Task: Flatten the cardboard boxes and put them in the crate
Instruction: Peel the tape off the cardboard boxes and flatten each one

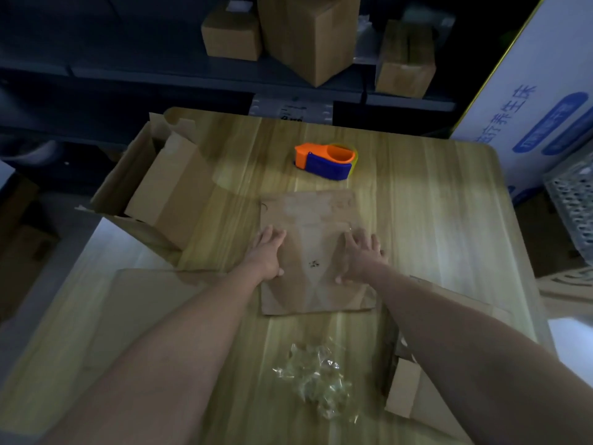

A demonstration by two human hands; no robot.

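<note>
**Flattened box, held down under two palms**

- **Flattened cardboard box** [316, 216]: lies flat on the worktop [433, 203], directly beneath both hands. Its long axis runs straight away from the person.
- **Left hand** [268, 252]: palm down on the box's left edge, fingers straight, gripping nothing.
- **Right hand** [361, 256]: palm down on the box's right side, fingers spread, likewise pressing and not grasping.
- **Tape dispenser** [325, 160]: orange and blue, beyond the fingertips, apart from the box.
- **Wad of clear tape** [316, 377]: behind the wrists, toward the person.
- **Open carton** [154, 194]: left of the left hand, with cardboard standing inside.
- **Crate** [574, 200]: grey, perforated, partly in view, well to the right of the right hand and past the worktop's edge.

Judgement: the right hand is nearer the crate, so the box likely travels rightward once an edge is gripped.
</note>
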